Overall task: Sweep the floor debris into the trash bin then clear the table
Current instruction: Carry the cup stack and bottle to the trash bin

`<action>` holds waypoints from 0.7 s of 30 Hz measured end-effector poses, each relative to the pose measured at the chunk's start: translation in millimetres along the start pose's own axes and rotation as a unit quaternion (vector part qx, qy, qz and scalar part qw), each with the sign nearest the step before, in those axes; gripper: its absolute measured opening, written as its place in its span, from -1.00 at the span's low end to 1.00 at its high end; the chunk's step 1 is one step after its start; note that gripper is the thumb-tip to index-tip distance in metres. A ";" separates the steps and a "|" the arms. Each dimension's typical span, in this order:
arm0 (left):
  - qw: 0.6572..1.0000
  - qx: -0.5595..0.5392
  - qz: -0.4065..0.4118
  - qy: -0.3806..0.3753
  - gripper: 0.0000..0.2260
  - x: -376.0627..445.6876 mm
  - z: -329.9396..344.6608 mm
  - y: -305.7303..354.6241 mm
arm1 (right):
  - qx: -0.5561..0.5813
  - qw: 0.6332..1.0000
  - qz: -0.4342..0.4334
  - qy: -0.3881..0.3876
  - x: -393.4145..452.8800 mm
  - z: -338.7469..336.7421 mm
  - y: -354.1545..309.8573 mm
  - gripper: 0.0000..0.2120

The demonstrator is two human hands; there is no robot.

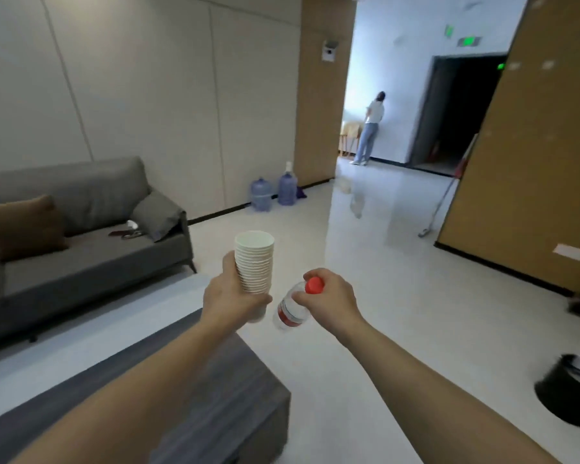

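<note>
A tall stack of white paper cups (254, 262) is standing upright in the left hand (230, 301), nested tightly, rims showing as fine ridges, the top cup open. Just right of it, a clear plastic water bottle (291, 309) with a red cap (314, 285) and a red label is hanging tilted, cap uppermost and base pointing down and left, nearly touching the stack's foot.

Both forearms are reaching forward from the near edge, held out above the far corner of the dark grey table (221, 406) and the pale floor (365, 236).

The left hand's fingers are wrapping closed around the lower half of the stack, thumb lying across its near side. The right hand (332, 301) is curling closed around the bottle's neck, thumb and fingertips pinching just beneath the cap.

A black trash bin (568, 390) is sitting on the floor at near right, blurred. A grey sofa (81, 229) is standing at left, and a long-handled tool (441, 204) is leaning on the far-right wall.
</note>
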State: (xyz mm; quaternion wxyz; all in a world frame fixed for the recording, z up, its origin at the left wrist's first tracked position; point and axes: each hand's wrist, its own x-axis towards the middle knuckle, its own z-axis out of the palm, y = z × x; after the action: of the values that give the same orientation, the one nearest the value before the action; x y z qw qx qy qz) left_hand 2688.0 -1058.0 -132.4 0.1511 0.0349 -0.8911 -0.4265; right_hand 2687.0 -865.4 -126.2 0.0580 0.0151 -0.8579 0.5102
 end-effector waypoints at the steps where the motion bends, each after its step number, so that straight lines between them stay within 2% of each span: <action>1: 0.999 -0.026 0.006 -0.019 -0.17 8.3 34.7 28.7 | -0.001 0.999 0.014 0.034 6.1 -40.4 17.4 -0.61; 5: 0.990 -0.086 0.041 -0.101 -0.15 26.2 158.4 136.8 | 0.005 0.988 0.074 0.136 17.7 -178.1 77.9 -0.67; 9: 0.973 -0.136 0.080 -0.166 -0.13 40.5 264.7 223.0 | 0.017 0.966 0.121 0.227 26.1 -281.0 131.9 -0.67; 13: 0.949 -0.165 0.133 -0.233 -0.13 57.8 361.0 290.7 | 0.020 0.943 0.166 0.288 39.0 -358.3 186.7 -0.66; 21: 0.904 -0.171 0.174 -0.351 -0.11 116.1 531.4 403.2 | 0.034 0.886 0.215 0.408 111.5 -487.9 263.3 -0.74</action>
State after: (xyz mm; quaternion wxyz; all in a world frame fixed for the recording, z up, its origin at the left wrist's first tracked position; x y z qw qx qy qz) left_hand 2445.5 -426.3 -107.6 -0.0964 -0.2990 -0.7915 -0.5242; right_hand 2595.0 -307.6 -112.8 0.2913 -0.3779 -0.7228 0.4999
